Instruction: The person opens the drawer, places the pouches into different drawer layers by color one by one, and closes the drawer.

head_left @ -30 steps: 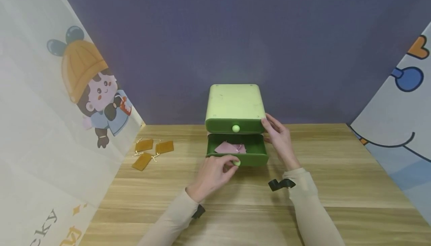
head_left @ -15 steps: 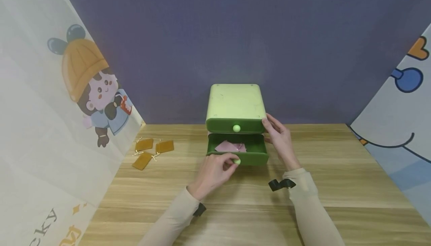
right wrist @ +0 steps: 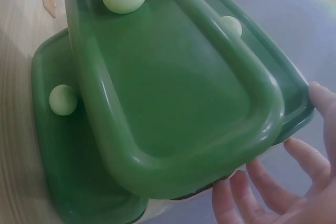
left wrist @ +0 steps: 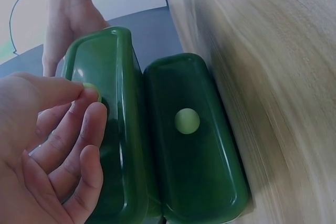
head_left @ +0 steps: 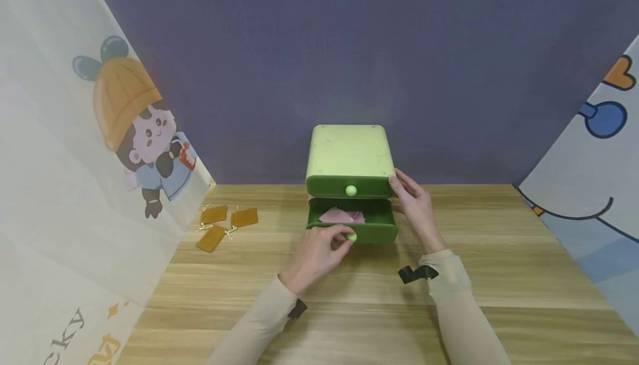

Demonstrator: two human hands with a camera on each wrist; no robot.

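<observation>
A small light-green cabinet (head_left: 351, 148) with dark green drawers stands against the back wall. Its middle drawer (head_left: 376, 234) is pulled partway out, and pink cloth pouches (head_left: 336, 216) lie inside. Thumb and forefinger of my left hand (head_left: 314, 257) pinch that drawer's round knob (left wrist: 93, 92); the other fingers curl loosely below it. My right hand (head_left: 416, 212) rests against the cabinet's right side, thumb at the top front corner and fingers spread along the side. The top drawer (head_left: 326, 186) and the bottom drawer (left wrist: 199, 166) are pushed in.
Three brown drawstring pouches (head_left: 212, 238) with pale cords lie on the wooden table (head_left: 499, 276) to the left. A dark blue partition (head_left: 249, 76) rises behind the cabinet, with printed white panels on both sides.
The middle drawer has slid slightly inward, the left hand moving with it on the knob. My right hand has kept its place at the cabinet's side.
</observation>
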